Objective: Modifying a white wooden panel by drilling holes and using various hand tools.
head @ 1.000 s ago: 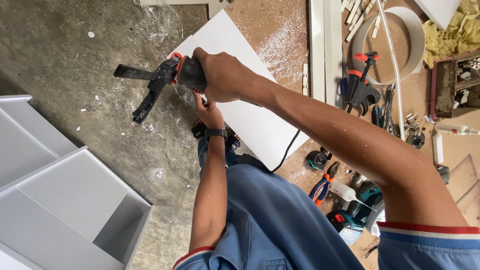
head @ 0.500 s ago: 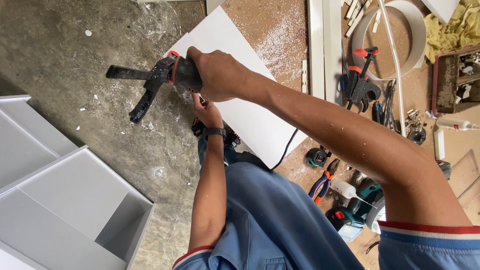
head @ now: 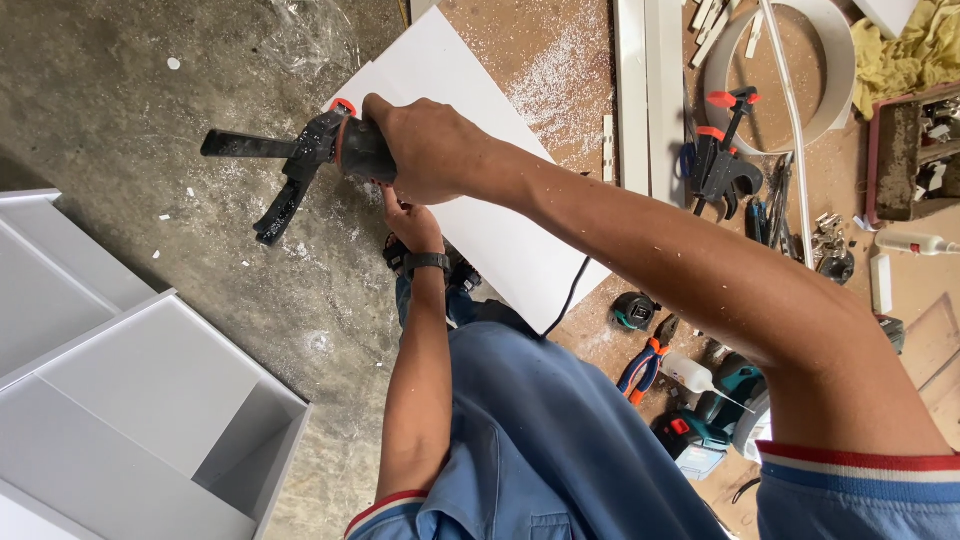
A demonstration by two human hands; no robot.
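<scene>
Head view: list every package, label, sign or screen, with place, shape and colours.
Glue bottle: on the floor right of the blue-clad person, small, pale, with a pointed nozzle.
Box: right edge, dark red rim, open, contents unclear.
No signs or screens show.

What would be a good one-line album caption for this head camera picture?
Right hand gripping a black-and-orange bar clamp at the corner of a white panel, left hand beneath it, above a dusty concrete floor.
</scene>
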